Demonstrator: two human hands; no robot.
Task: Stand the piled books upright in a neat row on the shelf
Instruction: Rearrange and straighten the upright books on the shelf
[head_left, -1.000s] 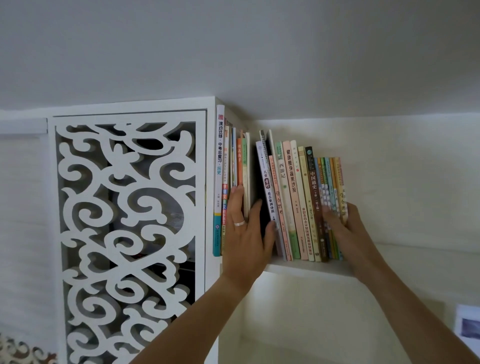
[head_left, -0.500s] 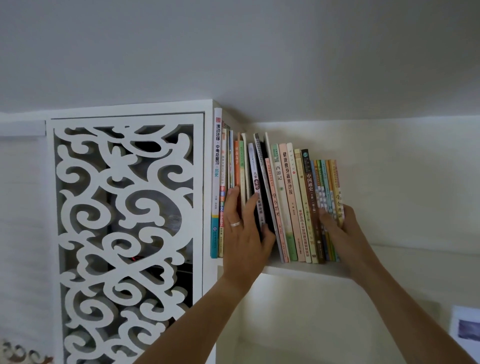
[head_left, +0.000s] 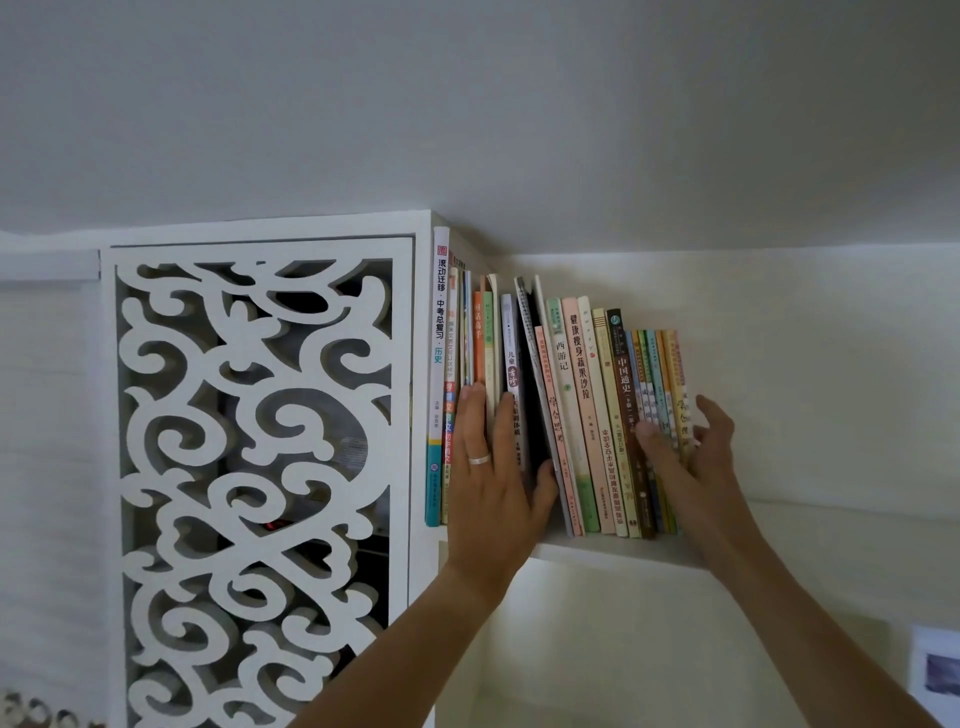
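A white shelf (head_left: 613, 552) holds a row of thin paperback books (head_left: 582, 415), spines outward, long axes near vertical, the right-hand ones leaning left. The left hand (head_left: 493, 483) lies flat, straight fingers on the spines, thumb in a gap. The right hand (head_left: 691, 457) clasps the row's right end, thumb across the spines, beside a white scrollwork fretwork panel (head_left: 254, 467).

Dim, soft, even light with faint shadows; sharp at centre, wide-angle bending toward the edges.
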